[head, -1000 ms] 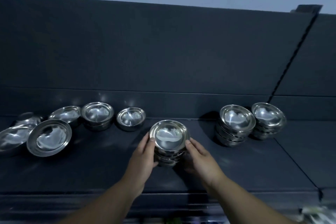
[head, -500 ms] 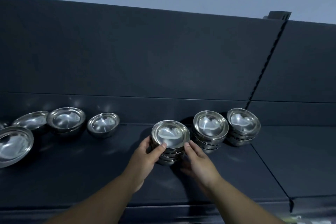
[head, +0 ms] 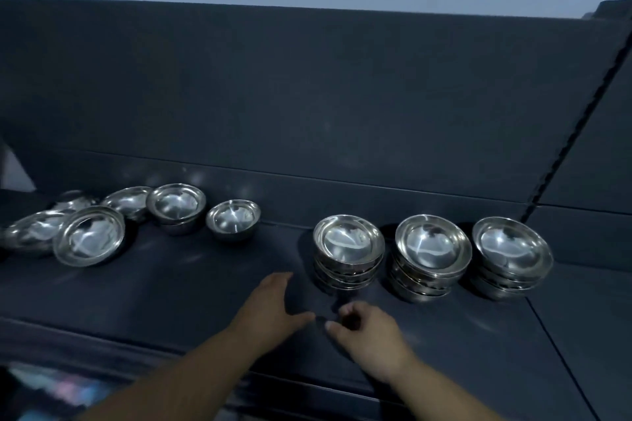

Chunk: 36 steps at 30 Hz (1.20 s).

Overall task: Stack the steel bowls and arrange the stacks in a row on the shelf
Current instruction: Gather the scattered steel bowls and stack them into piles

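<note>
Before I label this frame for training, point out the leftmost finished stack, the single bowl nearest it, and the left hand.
Leftmost stack [head: 349, 243]: head view, inside of its top bowl.
Single bowl [head: 233, 217]: head view, its shiny inner bottom.
Left hand [head: 270, 304]: head view, back of the hand.

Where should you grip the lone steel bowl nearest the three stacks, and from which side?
Grip the lone bowl by its flared rim, from above and the front: it sits upright and mouth-up, the back panel is close behind, and clear shelf lies before it.
</note>
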{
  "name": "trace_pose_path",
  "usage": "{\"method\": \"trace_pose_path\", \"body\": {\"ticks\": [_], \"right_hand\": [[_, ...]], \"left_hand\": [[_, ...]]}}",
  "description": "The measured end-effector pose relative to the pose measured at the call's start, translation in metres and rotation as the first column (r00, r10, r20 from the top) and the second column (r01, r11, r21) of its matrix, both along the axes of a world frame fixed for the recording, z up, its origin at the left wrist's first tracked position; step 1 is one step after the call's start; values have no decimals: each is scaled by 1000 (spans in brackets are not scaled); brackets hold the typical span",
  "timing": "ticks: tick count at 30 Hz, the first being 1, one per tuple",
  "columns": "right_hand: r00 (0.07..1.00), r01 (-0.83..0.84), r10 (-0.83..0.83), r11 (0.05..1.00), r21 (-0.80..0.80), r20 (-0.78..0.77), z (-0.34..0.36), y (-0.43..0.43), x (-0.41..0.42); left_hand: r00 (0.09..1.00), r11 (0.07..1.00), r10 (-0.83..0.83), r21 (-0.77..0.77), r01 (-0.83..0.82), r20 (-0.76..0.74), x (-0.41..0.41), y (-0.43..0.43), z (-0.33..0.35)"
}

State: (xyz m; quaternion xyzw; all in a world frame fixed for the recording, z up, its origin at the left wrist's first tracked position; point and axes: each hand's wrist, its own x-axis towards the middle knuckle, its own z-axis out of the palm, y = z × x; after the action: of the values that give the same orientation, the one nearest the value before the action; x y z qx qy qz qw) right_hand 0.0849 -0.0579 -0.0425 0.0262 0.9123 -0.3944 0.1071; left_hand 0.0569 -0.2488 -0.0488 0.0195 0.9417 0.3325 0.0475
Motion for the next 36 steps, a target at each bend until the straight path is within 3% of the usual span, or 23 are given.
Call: {"method": "trace_pose_path", "body": {"ticks": [8, 14, 21, 27, 36], "right_hand": [[970, -227, 236, 966, 127, -62, 10, -75, -22], [967, -236, 246, 963, 129, -65, 18, -145, -47], [971, -219, 229, 967, 131, -69, 29, -258, -83], [987, -148, 152, 987, 68, -57, 27, -343, -108], [996, -71, 74, 995, -70, 42, 8, -405, -130]], "left_hand": [[980, 976, 194, -86, -198, -43, 22, -110, 9], [940, 934, 327, -120, -337, -96, 16, -205, 11], [886, 897, 350, -164, -410, -304, -13, -317, 23], [902, 926, 351, -49, -374, -252, -43, -388, 28], [944, 967, 232, -54, -251, -235, -62, -408, 25]]}}
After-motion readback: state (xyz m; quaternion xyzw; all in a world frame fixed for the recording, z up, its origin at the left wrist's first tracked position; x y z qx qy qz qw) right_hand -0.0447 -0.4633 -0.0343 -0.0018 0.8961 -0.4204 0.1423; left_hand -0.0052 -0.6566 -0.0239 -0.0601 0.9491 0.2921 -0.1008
